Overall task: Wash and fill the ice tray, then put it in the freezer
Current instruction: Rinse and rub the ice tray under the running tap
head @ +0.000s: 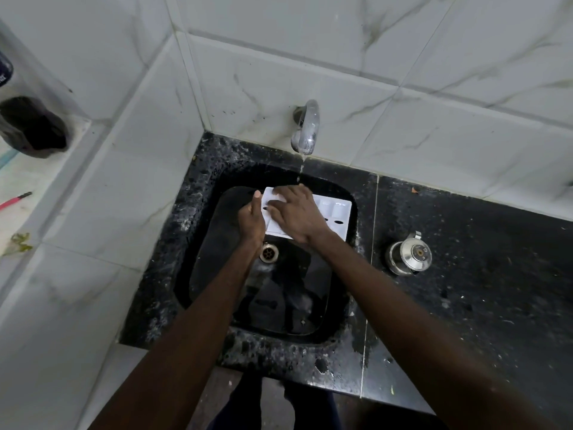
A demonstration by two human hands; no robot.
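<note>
Water (301, 169) runs in a thin stream from the tap (306, 127), so I hold the tray (336, 212) right under it, low inside the sink (217, 212) where splashes stay in the basin. My left hand (251, 219) is closed around the tray's left end, thumb up along the edge, to keep it steady. My right hand (294, 214) lies flat across the top with fingers spread, not gripping anything, which I judge is for rubbing the cells clean under the flow. The tray is white, smooth, hard-looking plastic, a rectangle with rounded corners; a few rounded cells show past my right hand, the rest are hidden under it. I cannot tell whether any cell holds water yet. The sink is glossy black with rounded corners and a metal drain (268, 252) just below my left wrist. Around it lies speckled black stone counter (465, 274), wet near the rim, and pale veined tiles (403, 72) behind. A shiny steel pot (409, 254) stands apart on the right.
</note>
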